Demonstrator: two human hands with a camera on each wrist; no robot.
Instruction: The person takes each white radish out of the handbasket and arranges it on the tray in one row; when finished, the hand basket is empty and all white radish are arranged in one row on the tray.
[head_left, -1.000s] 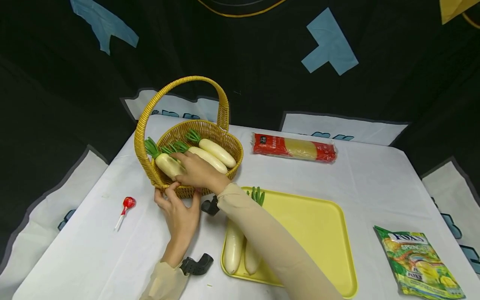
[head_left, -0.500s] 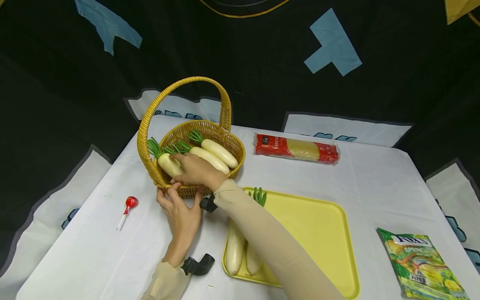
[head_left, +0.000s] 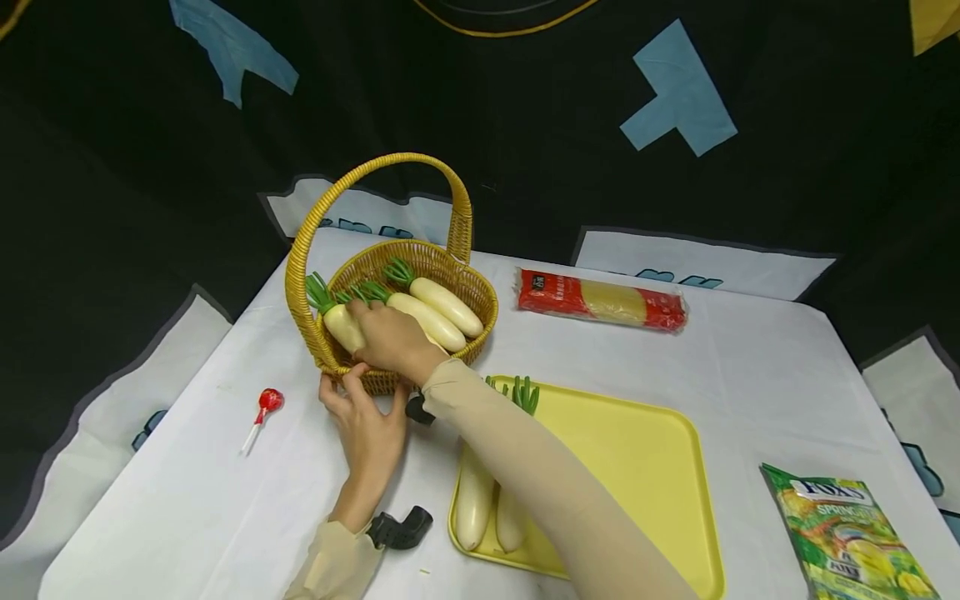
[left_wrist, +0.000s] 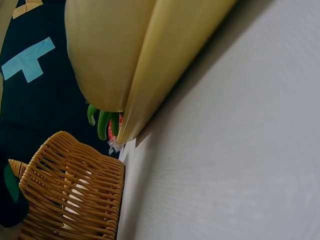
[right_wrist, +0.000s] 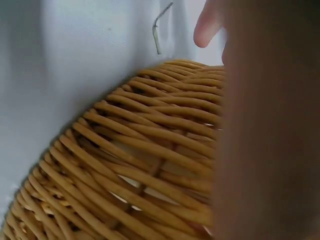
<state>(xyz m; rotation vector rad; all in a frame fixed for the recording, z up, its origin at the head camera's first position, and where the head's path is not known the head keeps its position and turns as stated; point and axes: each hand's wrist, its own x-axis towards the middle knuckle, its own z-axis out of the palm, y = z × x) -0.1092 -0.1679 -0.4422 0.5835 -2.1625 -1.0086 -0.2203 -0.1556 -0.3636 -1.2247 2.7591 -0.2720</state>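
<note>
In the head view a wicker basket (head_left: pixel 480 292) with a tall arched handle holds several white radishes with green tops. Reaching over its front rim, my right hand (head_left: pixel 396 337) grips the lower end of the leftmost white radish (head_left: pixel 343 327), thumb near the rim. My left hand (head_left: pixel 371 437) holds the basket's front from outside, fingers at the rim and wall. A second white radish (head_left: pixel 431 321) lies just right of my right hand, partly beneath it. In the right wrist view the basket's woven wall (right_wrist: pixel 150 145) fills the middle; the grip itself is hidden.
A yellow tray (head_left: pixel 630 475) carries white radishes (head_left: pixel 474 500), partly covered by my right forearm. Behind it lies a red noodle packet (head_left: pixel 600 300). A red lollipop (head_left: pixel 270 400) lies at left, a green candy bag (head_left: pixel 851 537) at far right.
The whole head view has drifted slightly, shifting things to the right. My right hand has edged over the leftmost radish, covering more of its end. My left hand stays at the basket.
</note>
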